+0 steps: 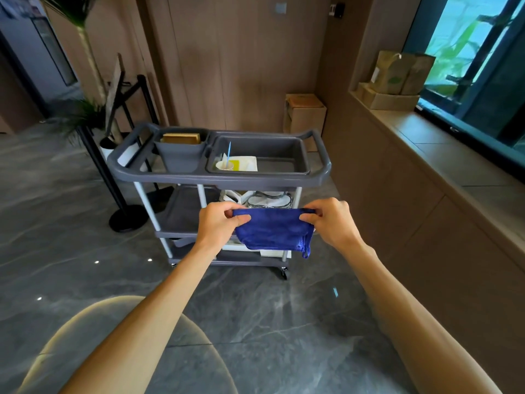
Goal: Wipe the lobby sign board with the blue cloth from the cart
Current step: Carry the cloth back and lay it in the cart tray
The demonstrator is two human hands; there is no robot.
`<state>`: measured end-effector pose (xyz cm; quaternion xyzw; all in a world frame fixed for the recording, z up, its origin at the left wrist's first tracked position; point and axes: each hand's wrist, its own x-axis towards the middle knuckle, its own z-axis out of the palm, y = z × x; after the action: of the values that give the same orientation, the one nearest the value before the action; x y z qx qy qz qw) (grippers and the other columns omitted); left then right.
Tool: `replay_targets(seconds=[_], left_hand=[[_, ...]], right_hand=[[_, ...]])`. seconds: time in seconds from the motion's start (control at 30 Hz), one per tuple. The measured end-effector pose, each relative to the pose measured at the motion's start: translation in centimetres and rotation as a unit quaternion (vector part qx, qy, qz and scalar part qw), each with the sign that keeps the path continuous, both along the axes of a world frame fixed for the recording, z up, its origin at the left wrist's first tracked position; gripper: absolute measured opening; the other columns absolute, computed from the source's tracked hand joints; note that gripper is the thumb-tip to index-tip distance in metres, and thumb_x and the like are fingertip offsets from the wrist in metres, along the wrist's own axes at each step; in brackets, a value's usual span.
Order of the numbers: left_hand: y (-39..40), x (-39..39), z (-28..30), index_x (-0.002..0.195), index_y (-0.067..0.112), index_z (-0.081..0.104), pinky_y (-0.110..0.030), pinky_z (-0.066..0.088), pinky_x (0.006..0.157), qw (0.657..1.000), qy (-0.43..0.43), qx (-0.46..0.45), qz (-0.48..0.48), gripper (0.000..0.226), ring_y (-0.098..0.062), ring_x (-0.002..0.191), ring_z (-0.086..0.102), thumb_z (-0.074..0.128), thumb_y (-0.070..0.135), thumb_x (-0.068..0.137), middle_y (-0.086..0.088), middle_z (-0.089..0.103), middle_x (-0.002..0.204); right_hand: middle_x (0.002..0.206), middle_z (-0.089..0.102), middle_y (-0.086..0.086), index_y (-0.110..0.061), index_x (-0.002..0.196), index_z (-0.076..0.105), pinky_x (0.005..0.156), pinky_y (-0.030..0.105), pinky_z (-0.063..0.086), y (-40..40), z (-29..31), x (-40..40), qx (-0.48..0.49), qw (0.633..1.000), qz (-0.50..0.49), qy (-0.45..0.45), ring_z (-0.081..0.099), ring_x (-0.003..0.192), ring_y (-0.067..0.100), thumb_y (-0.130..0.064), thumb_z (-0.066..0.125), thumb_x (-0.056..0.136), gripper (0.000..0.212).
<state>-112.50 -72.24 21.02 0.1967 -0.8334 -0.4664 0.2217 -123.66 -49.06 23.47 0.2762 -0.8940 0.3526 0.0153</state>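
Note:
The blue cloth [274, 230] hangs folded between my two hands, in the air in front of the cart's middle shelf. My left hand [220, 223] pinches its top left corner and my right hand [331, 221] pinches its top right corner. The grey three-tier cart [227, 179] stands just beyond on the dark stone floor. A sign board on a black easel stand [115, 92] leans at the back left, seen edge-on behind the cart.
The cart's top tray holds a paper cup with a blue straw [225, 163], a yellow sheet and a grey bin [180, 153]. A black post base [127, 220] stands left of the cart. A cardboard box [305, 118] sits by the wall. A window ledge [443, 155] runs along the right.

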Motion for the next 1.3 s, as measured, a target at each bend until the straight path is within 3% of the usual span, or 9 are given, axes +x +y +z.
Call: replay_targets(seconds=[0.07, 0.17, 0.33, 0.57, 0.73, 0.9, 1.0, 1.17, 1.3], left_hand=[[-0.3, -1.3, -0.1, 0.101, 0.013, 0.080, -0.005, 0.046, 0.052, 1.000, -0.003, -0.002, -0.003, 0.020, -0.004, 0.067, 0.064, 0.080, 0.006, 0.083, 0.013, 0.068, 0.074], [-1.1, -3.4, -0.2, 0.101, 0.015, 0.079, -0.006, 0.049, 0.055, 1.000, -0.002, -0.007, -0.008, 0.019, -0.007, 0.075, 0.068, 0.079, 0.008, 0.084, 0.011, 0.071, 0.078], [-2.8, -7.8, -0.2, 0.103, 0.014, 0.078, -0.005, 0.049, 0.054, 1.000, 0.004, -0.007, -0.017, 0.018, -0.004, 0.075, 0.067, 0.078, 0.008, 0.085, 0.012, 0.070, 0.080], [-6.8, -16.1, -0.1, 0.095, 0.018, 0.077, -0.010, 0.050, 0.055, 0.999, 0.016, 0.035, -0.033, 0.016, -0.007, 0.071, 0.064, 0.078, 0.006, 0.085, 0.010, 0.069, 0.075], [-10.0, -22.5, 0.5, 0.099, 0.010, 0.077, -0.013, 0.050, 0.055, 0.998, 0.023, 0.048, -0.044, 0.016, -0.011, 0.073, 0.063, 0.076, 0.002, 0.086, 0.007, 0.067, 0.076], [-12.9, -27.8, 0.7, 0.099, 0.011, 0.078, -0.016, 0.054, 0.063, 0.997, 0.023, 0.041, -0.055, 0.015, -0.013, 0.078, 0.065, 0.076, 0.003, 0.086, 0.002, 0.070, 0.081], [-14.0, -29.9, 0.6, 0.100, 0.011, 0.078, -0.028, 0.059, 0.072, 0.997, 0.014, 0.047, -0.053, 0.015, -0.017, 0.084, 0.068, 0.075, 0.004, 0.087, -0.002, 0.072, 0.088], [-15.8, -32.7, 0.2, 0.091, 0.021, 0.076, -0.016, 0.054, 0.063, 0.997, 0.016, 0.052, -0.056, 0.019, -0.011, 0.077, 0.066, 0.076, 0.003, 0.086, 0.005, 0.071, 0.081], [-17.2, -34.8, -0.3, 0.095, 0.020, 0.077, -0.027, 0.059, 0.072, 0.997, 0.007, 0.056, -0.051, 0.017, -0.014, 0.083, 0.069, 0.076, 0.005, 0.086, -0.001, 0.074, 0.088]], right_hand=[[0.083, 0.075, 0.008, -0.008, 0.102, 0.079, 0.061, 0.003, 0.036, -0.4, -0.2, -1.4, 0.000, 1.000, 0.001, 0.003, 0.064, 0.075, 0.019, -0.015, 0.074, 0.091, 0.015], [0.086, 0.076, 0.009, -0.007, 0.104, 0.079, 0.064, 0.002, 0.040, -1.0, -0.2, -3.3, -0.010, 1.000, 0.001, 0.006, 0.066, 0.076, 0.018, -0.014, 0.074, 0.091, 0.016], [0.088, 0.077, 0.010, -0.007, 0.105, 0.079, 0.080, 0.032, 0.059, -2.7, -0.2, -7.3, -0.022, 1.000, -0.001, 0.007, 0.071, 0.082, 0.021, -0.013, 0.074, 0.091, 0.016], [0.088, 0.078, 0.013, -0.005, 0.103, 0.078, 0.084, 0.036, 0.060, -6.2, 0.1, -14.6, -0.020, 1.000, -0.018, 0.006, 0.073, 0.083, 0.025, -0.014, 0.075, 0.089, 0.017], [0.084, 0.077, 0.009, -0.007, 0.102, 0.079, 0.077, 0.030, 0.058, -9.3, 1.2, -20.5, -0.006, 1.000, -0.021, 0.003, 0.071, 0.080, 0.022, -0.016, 0.074, 0.091, 0.015], [0.076, 0.071, 0.004, -0.004, 0.103, 0.078, 0.060, 0.002, 0.043, -12.1, 0.9, -25.0, -0.017, 0.999, -0.044, 0.006, 0.062, 0.066, 0.002, -0.012, 0.074, 0.091, 0.015], [0.081, 0.074, 0.005, -0.005, 0.104, 0.078, 0.061, 0.001, 0.042, -13.4, 0.7, -27.1, -0.018, 0.999, -0.050, 0.003, 0.063, 0.068, 0.006, -0.014, 0.074, 0.091, 0.017], [0.079, 0.070, -0.001, -0.008, 0.105, 0.078, 0.060, 0.000, 0.043, -15.0, 0.1, -30.1, -0.012, 0.998, -0.056, -0.007, 0.062, 0.068, -0.002, -0.015, 0.074, 0.091, 0.016], [0.085, 0.076, 0.002, -0.010, 0.108, 0.078, 0.066, 0.003, 0.048, -16.4, -0.5, -32.5, -0.016, 0.998, -0.064, -0.022, 0.069, 0.075, 0.008, -0.017, 0.074, 0.091, 0.019]])
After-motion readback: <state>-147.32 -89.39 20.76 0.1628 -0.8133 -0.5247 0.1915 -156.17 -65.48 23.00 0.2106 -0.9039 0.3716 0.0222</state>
